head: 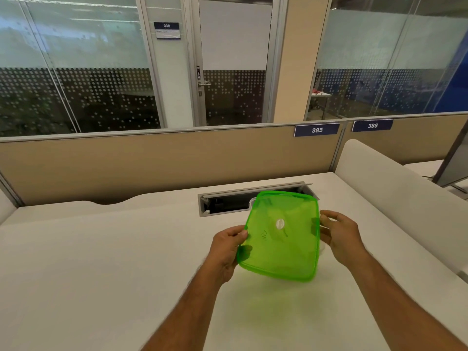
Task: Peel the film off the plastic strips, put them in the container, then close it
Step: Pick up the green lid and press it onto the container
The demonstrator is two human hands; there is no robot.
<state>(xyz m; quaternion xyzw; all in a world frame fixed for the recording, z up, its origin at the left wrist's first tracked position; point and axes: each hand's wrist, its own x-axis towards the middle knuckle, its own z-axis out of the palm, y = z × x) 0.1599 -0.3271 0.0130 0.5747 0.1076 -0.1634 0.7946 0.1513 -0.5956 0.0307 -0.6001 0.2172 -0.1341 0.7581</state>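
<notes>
A translucent green lid [281, 252] with a white round vent in its middle is held tilted above the white desk [101, 262]. My left hand [229, 249] grips the lid's left edge, thumb on top. My right hand [339, 233] is at the lid's right edge with its fingers curled round the rim. A clear container [252, 202] shows only as a corner behind the lid's far left edge; the rest of it is hidden. No plastic strips are in sight.
An open grey cable tray [228, 201] is sunk into the desk just behind the lid. A beige partition [164, 158] closes the desk's far side. At the right runs a white padded divider [395, 183].
</notes>
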